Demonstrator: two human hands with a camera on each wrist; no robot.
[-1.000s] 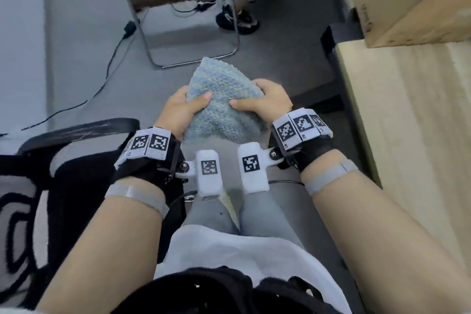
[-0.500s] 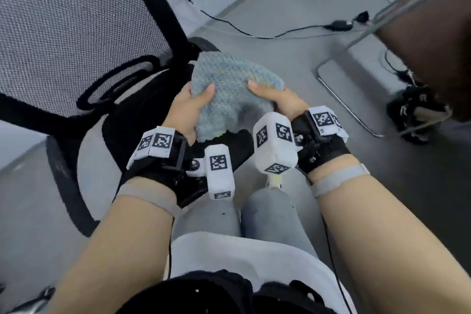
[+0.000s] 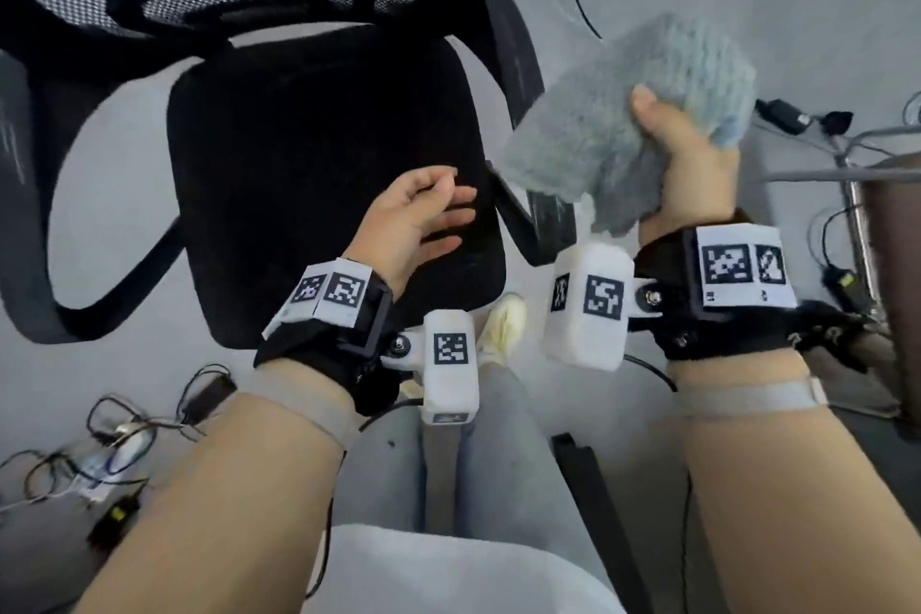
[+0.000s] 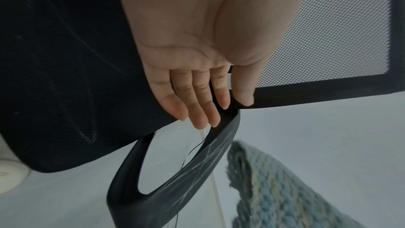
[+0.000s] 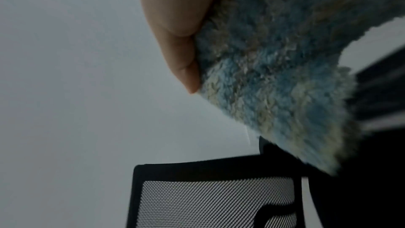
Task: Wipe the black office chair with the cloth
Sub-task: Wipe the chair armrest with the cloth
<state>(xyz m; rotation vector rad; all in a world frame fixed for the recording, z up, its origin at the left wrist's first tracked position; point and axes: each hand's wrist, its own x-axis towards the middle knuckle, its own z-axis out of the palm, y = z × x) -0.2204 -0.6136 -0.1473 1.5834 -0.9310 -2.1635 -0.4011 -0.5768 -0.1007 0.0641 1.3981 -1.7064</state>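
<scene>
No brand or writing is legible; only square black-and-white marker tags show on the wrist rigs. The black office chair (image 3: 319,155), with mesh back and padded seat, fills the upper left. At centre, the left hand (image 3: 413,219) hovers over the seat, fingers relaxed and spread. At upper right, the right hand (image 3: 683,155) grips the fluffy blue-grey cloth (image 3: 628,115).

No readable text — only square black-and-white coded markers on the wrist rigs (image 3: 741,264), nothing legible.
</scene>
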